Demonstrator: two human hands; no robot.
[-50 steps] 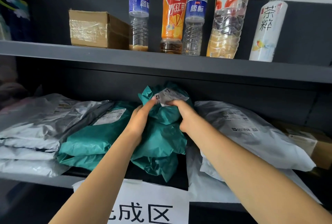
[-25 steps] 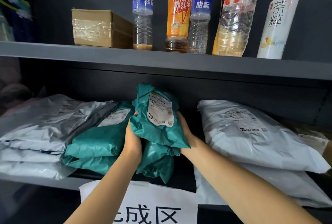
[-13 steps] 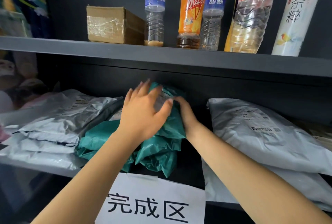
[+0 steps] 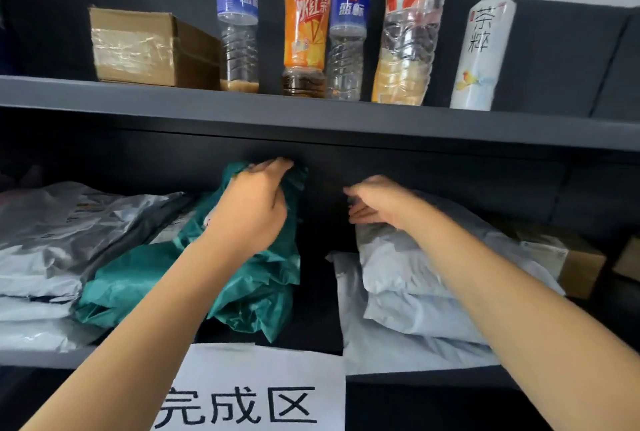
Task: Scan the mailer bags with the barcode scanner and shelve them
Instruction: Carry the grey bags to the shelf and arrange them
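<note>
A teal mailer bag [image 4: 263, 285] leans upright on the lower shelf [image 4: 45, 358], against another teal bag [image 4: 138, 278] lying flat. My left hand [image 4: 254, 209] lies flat over the top of the upright teal bag and presses on it. My right hand [image 4: 377, 200] has its fingers curled over the far left corner of the white mailer bags [image 4: 408, 278] stacked to the right; whether it grips them is unclear. No barcode scanner is in view.
Silver-grey mailer bags [image 4: 52, 240] are piled at the left of the lower shelf. A cardboard box [image 4: 568, 257] stands at the far right. The upper shelf [image 4: 311, 115] holds a taped box [image 4: 138, 46] and several bottles [image 4: 304, 32]. A paper sign [image 4: 256, 392] hangs below.
My right hand has let go of the teal bag and moved right onto the white bags. My left hand has slid higher on the teal bag, which now stands against the shelf back.
</note>
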